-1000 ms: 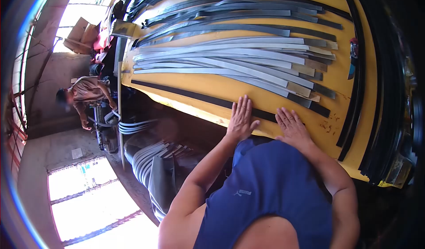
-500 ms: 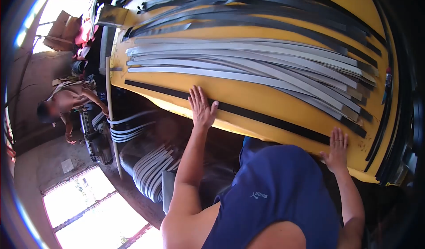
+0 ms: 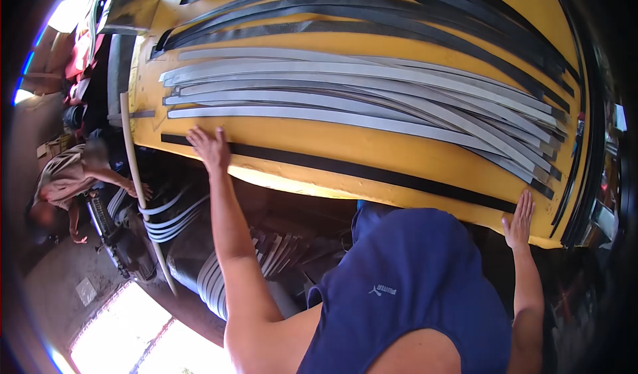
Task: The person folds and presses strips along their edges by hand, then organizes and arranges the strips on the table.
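Observation:
A long black strip lies along the near edge of the yellow table. My left hand rests flat on the strip near its left end, fingers apart. At the strip's right end, my right hand lies by the table edge with its fingers stretched out and the thumb apart. Beyond the strip is a loose pile of grey-white strips, overlapping toward the right. Dark strips lie farther back on the table.
Another person is at the left beside a machine. A pale pole stands off the table's left end, near hanging grey strips. A metal block sits at the far left corner; long black strips lie at right.
My left hand has slid left along the black strip, and my right hand has moved right to its other end. The hands are now much farther apart. The view has shifted too.

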The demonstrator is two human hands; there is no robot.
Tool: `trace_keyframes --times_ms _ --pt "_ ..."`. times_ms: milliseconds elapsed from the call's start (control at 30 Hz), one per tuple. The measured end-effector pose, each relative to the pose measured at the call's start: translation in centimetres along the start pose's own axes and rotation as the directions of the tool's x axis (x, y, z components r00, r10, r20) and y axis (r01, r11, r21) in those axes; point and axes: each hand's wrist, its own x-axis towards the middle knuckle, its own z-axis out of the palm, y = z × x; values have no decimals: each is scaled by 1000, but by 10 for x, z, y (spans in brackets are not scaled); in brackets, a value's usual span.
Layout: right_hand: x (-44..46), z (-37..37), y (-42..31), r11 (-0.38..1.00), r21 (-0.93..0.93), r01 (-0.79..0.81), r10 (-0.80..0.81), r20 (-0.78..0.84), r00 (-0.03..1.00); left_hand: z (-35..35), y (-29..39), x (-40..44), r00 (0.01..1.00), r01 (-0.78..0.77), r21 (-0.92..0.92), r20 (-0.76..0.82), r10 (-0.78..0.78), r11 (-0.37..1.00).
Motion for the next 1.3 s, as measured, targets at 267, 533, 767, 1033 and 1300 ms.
trace_keyframes --times_ms 267,533,767,1033,1300 --pt "4 -7 -6 990 -103 -98 115 177 977 -1 -69 89 980 193 17 -58 -191 981" --pt "3 -7 -7 995 -67 -78 87 139 987 -7 -61 88 981 191 39 -49 -189 981" --pt "-1 -12 -13 993 -91 -71 81 112 990 -26 -9 60 966 256 233 -98 -239 938" --pt "53 7 -151 939 85 334 -335 -1 942 35 230 -215 924 -382 -137 -39 381 914" --pt "63 -6 -165 827 165 537 -512 -172 841 6 358 -358 651 -705 -302 84 755 642"
